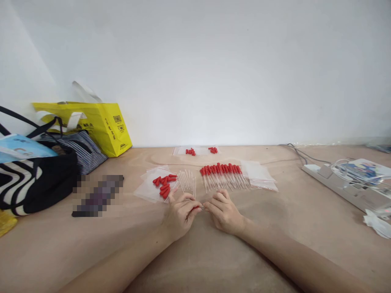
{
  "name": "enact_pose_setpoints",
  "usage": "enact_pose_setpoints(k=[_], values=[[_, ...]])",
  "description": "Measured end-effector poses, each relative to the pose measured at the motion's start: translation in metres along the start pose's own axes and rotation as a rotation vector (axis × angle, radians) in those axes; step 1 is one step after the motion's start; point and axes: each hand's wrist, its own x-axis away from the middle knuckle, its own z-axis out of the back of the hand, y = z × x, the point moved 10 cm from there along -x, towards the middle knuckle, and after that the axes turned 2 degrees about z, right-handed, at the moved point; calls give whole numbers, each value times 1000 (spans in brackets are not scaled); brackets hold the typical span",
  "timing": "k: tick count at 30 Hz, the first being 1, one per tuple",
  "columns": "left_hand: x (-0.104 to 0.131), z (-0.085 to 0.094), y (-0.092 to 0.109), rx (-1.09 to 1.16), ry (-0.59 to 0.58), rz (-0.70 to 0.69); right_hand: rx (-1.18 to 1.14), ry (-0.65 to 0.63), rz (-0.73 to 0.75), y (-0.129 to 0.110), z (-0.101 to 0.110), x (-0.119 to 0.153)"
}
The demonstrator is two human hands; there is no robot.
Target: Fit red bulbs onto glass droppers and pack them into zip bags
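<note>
My left hand (182, 212) pinches a small red piece, of which only a bit shows between thumb and fingertips. Facing it, my right hand (222, 211) is closed on the thin pale stick that meets the red piece; the fingers cover most of both. Just beyond my left hand lie loose red caps (164, 190) on clear plastic bags (144, 190), beside a bunch of pale sticks (185, 179). Behind my right hand, a row of red-capped sticks (224, 167) is laid out side by side, with more clear bags (258, 174) to its right.
Near the wall, bags (180, 151) bear small red pieces. At the left are a black bag (36, 187), a striped pouch (87, 150), a yellow bag (119, 132) and a pixelated dark object (99, 197). A power strip (342, 185) with cables stands right, near crumpled tissue (377, 224).
</note>
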Motion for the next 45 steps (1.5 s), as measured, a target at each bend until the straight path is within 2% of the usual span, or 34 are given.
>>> enact_pose_setpoints(k=[7,10,15,20,26,32,36,42,45], values=[[-1,-5,-10,-35,-63,7,-29,-47,-44,9,-4,-1],[-1,2,-13,-86,-20,-21,-9,-26,-60,12,1,-1],[0,8,-5,-93,40,-110,3,-51,-47,12,-1,3],[3,2,0,-55,-1,-128,-15,-38,-33,7,-2,3],[6,-9,-5,-39,-74,-133,-43,-30,2,2,-1,1],[0,-7,-18,-83,-87,-12,-10,-82,-126,18,-6,0],[-1,-1,-19,-96,-74,-20,48,-119,-162,23,-8,2],[0,-12,-18,-119,-164,-23,67,-144,-165,18,-10,3],[-4,-5,-28,-198,-120,34,108,-166,-246,28,-13,1]])
